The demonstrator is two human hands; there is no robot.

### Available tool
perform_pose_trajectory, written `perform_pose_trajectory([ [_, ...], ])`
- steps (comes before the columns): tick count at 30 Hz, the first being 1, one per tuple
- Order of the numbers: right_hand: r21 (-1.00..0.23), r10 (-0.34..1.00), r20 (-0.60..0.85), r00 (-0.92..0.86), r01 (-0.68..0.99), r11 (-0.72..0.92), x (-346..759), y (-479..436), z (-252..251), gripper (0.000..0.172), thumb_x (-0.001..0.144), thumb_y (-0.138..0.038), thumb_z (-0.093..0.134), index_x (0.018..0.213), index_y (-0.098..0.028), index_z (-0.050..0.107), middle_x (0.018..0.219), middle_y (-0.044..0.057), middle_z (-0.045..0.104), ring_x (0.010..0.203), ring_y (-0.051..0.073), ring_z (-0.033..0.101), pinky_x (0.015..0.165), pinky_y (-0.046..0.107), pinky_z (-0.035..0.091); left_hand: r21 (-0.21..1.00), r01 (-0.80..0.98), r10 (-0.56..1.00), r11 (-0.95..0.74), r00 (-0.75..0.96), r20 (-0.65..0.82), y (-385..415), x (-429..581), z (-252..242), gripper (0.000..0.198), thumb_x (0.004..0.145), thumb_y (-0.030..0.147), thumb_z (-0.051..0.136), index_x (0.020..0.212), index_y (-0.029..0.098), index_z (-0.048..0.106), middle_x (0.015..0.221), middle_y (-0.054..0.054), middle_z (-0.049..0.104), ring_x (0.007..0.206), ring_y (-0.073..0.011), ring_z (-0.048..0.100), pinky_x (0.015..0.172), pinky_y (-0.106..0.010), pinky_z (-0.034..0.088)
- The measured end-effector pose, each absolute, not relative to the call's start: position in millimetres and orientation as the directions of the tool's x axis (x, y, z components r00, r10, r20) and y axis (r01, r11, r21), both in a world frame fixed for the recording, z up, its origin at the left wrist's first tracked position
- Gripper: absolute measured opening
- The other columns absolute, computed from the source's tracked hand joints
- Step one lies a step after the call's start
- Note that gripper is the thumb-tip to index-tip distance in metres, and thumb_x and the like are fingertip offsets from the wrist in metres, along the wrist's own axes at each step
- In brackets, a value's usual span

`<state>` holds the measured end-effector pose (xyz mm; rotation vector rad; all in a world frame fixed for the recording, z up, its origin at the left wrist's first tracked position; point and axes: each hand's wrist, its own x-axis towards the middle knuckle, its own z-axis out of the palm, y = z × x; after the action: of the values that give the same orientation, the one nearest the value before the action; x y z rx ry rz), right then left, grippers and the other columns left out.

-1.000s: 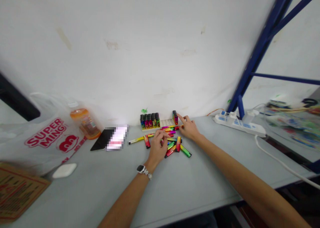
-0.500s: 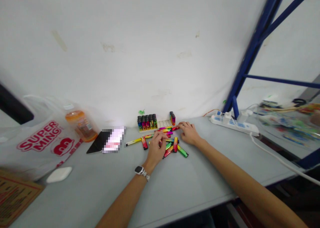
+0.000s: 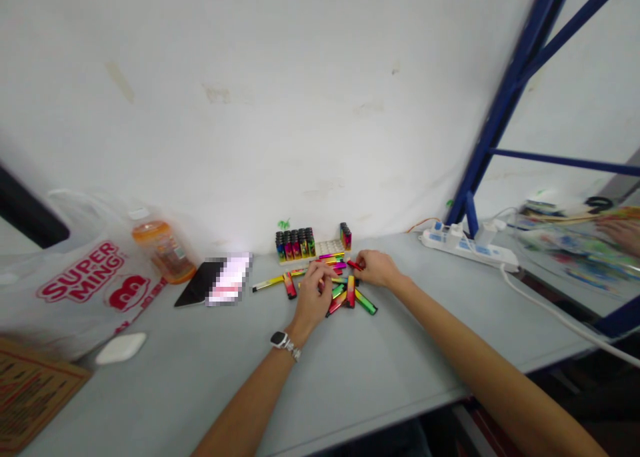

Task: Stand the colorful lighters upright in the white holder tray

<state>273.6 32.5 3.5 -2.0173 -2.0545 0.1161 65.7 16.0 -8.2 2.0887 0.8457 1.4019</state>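
My right hand pinches a red lighter at the right of a loose pile. My left hand, wearing a watch at the wrist, is curled over the pile's middle; what its fingers hold is hidden. Around the hands lie several shiny lighters, among them a yellow one, a red one, a red-yellow one and a green one. Behind them, a pale tray with holes carries upright lighters at its left and a few more at its right end.
To the left are a phone beside a dark tablet-like thing, an orange bottle, a plastic bag, a white case and a cardboard box. A power strip lies right, below a blue frame. Another person's hand shows far right.
My right hand has closed on the red lighter and drawn it slightly back toward me, turning it. My left hand stays nearly in place. Another person's hand has appeared at far right.
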Motion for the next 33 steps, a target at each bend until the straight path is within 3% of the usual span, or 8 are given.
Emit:
perform_pose_trajectory([
  [4,-0.318,0.977,0.203,0.060,0.948,0.008,271.1,30.8,4.0,0.023,0.083,-0.042,0.058,0.086,-0.020,0.064,0.078,0.006,0.068,0.069,0.019,0.059,0.058,0.027,0.031,0.671,0.230,0.709,-0.705,0.275,0.650,15.5,65.8,-6.3,0.020,0.089,0.009,0.048,0.080,0.018,0.063,0.091,-0.005,0.059,0.091,-0.0185,0.059,0.076,-0.030,0.047],
  [7,-0.519,0.945,0.326,0.027,0.841,0.155,262.7,28.0,3.1,0.017,0.085,-0.037,0.054,0.083,-0.020,0.057,0.067,0.000,0.059,0.061,0.015,0.051,0.058,0.026,0.031,0.665,0.237,0.705,-0.709,0.266,0.657,15.9,65.7,-6.6,0.020,0.089,0.010,0.048,0.079,0.018,0.063,0.091,-0.005,0.059,0.090,-0.0179,0.059,0.072,-0.028,0.047],
  [12,-0.849,0.901,0.434,-0.011,0.329,0.413,225.4,21.0,5.2,0.007,0.083,-0.029,0.050,0.085,-0.023,0.047,0.067,-0.006,0.051,0.059,0.012,0.046,0.055,0.023,0.035,0.671,0.228,0.708,-0.706,0.224,0.669,18.0,64.6,-10.1,0.017,0.091,0.012,0.049,0.081,0.019,0.062,0.095,-0.005,0.059,0.091,-0.0171,0.058,0.065,-0.024,0.046],
  [15,-0.919,0.918,0.392,0.060,0.076,0.387,201.5,16.6,7.6,0.008,0.080,-0.029,0.053,0.080,-0.024,0.046,0.059,-0.008,0.045,0.053,0.011,0.040,0.051,0.023,0.034,0.668,0.235,0.708,-0.706,0.209,0.675,18.5,63.3,-11.1,0.017,0.092,0.013,0.048,0.082,0.019,0.060,0.095,-0.005,0.059,0.092,-0.0169,0.057,0.068,-0.025,0.046],
  [18,-0.939,0.937,0.330,0.118,-0.060,0.339,187.6,14.5,5.8,0.021,0.083,-0.040,0.054,0.073,-0.022,0.048,0.054,-0.007,0.040,0.051,0.011,0.037,0.048,0.024,0.032,0.673,0.237,0.713,-0.700,0.198,0.672,17.4,63.1,-10.7,0.014,0.093,0.015,0.047,0.086,0.019,0.059,0.094,-0.004,0.059,0.089,-0.0166,0.057,0.069,-0.025,0.046],
  [23,-0.924,0.891,0.372,0.260,0.016,0.381,177.5,17.9,-4.7,0.039,0.085,-0.053,0.055,0.065,-0.019,0.052,0.058,-0.003,0.046,0.057,0.012,0.040,0.053,0.025,0.034,0.689,0.228,0.725,-0.687,0.159,0.670,14.1,65.8,-10.6,0.010,0.094,0.019,0.048,0.093,0.019,0.058,0.095,-0.005,0.059,0.088,-0.0169,0.057,0.074,-0.027,0.047],
  [27,-0.920,0.864,0.389,0.319,0.086,0.382,166.6,20.5,-8.8,0.036,0.087,-0.048,0.050,0.067,-0.018,0.055,0.062,-0.002,0.052,0.060,0.013,0.044,0.057,0.026,0.037,0.711,0.206,0.739,-0.672,0.132,0.660,13.1,67.3,-11.2,0.012,0.094,0.019,0.048,0.102,0.020,0.057,0.099,-0.006,0.060,0.088,-0.0164,0.057,0.074,-0.027,0.047],
  [33,-0.902,0.825,0.429,0.367,0.123,0.414,156.0,14.5,-13.7,0.028,0.088,-0.039,0.046,0.074,-0.018,0.057,0.068,-0.001,0.058,0.064,0.014,0.050,0.062,0.026,0.041,0.746,0.173,0.765,-0.644,0.129,0.631,13.9,65.8,-11.8,0.008,0.095,0.022,0.048,0.099,0.020,0.055,0.096,-0.005,0.059,0.086,-0.0156,0.058,0.072,-0.026,0.048],
])
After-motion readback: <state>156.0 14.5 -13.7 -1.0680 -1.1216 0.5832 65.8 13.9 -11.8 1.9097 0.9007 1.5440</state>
